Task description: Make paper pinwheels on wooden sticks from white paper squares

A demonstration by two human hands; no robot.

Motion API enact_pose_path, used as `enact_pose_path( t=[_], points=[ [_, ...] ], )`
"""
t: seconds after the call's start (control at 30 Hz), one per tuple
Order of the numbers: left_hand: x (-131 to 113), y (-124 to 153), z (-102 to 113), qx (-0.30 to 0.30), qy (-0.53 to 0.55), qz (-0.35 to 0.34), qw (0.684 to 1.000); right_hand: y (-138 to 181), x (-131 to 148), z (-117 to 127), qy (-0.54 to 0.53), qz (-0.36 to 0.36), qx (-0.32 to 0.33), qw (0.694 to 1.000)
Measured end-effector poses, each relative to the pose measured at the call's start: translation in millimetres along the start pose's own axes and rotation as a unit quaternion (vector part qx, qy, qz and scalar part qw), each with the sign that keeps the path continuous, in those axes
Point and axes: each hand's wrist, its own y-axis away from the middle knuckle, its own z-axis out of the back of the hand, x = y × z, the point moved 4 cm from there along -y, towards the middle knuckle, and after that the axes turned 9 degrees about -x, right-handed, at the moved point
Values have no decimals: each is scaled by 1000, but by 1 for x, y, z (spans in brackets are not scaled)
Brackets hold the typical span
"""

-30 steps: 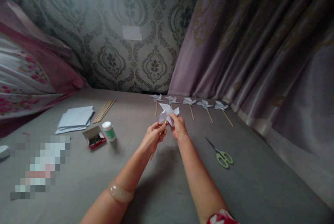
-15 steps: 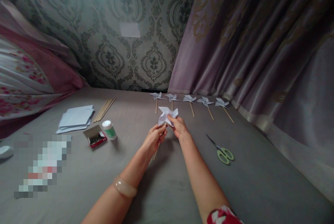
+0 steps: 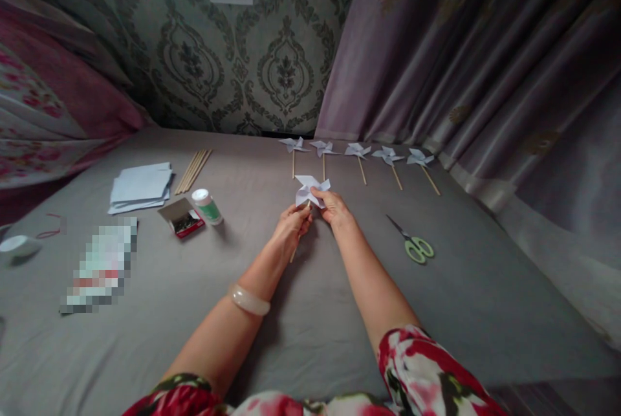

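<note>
Both hands hold one white paper pinwheel [image 3: 306, 191] in front of me, above the grey cloth. My left hand [image 3: 292, 222] is closed around its wooden stick [image 3: 294, 253], just under the paper blades. At the pinwheel's middle, my right hand [image 3: 334, 207] pinches the paper, with the thumb on the front; its other fingers are mostly hidden behind. Beyond my hands several finished-looking pinwheels [image 3: 358, 151] lie in a row, their sticks pointing toward me.
Scissors [image 3: 412, 244] with green handles lie to the right. On the left are stacked white paper [image 3: 140, 186], wooden sticks [image 3: 194, 171], a white-and-green bottle [image 3: 207, 208], an open box [image 3: 185, 218] of small dark pieces and a blurred packet [image 3: 104, 267]. A patterned wall and curtain stand behind.
The view has tilted downward, so the table's things appear higher and my floral sleeves show more. Both hands keep their hold on the pinwheel, with little other visible motion.
</note>
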Motion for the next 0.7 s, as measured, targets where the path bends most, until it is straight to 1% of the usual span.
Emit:
enact_pose_path(
  t=[0.3,0.4,0.5,0.57,0.6,0.67,0.7],
  points=[
    [6,-9,1,-2,14,26,1000,-6,-3,-2,23,-15,-22,999],
    [4,-8,-1,6,19,20,1000,3,3,-6,18,-10,-5,1000],
    [-2,-5,-2,27,27,-3,999,16,13,-8,-4,8,34,999],
    [-6,-3,-2,39,33,-16,999,24,18,-4,-14,12,58,998],
    [-8,-2,-1,44,36,-22,998,27,19,-1,-11,13,60,998],
    [-11,0,0,48,42,-32,997,33,22,11,18,57,34,998],
    [-12,0,0,48,44,-36,997,37,25,18,43,101,11,994]
  ],
)
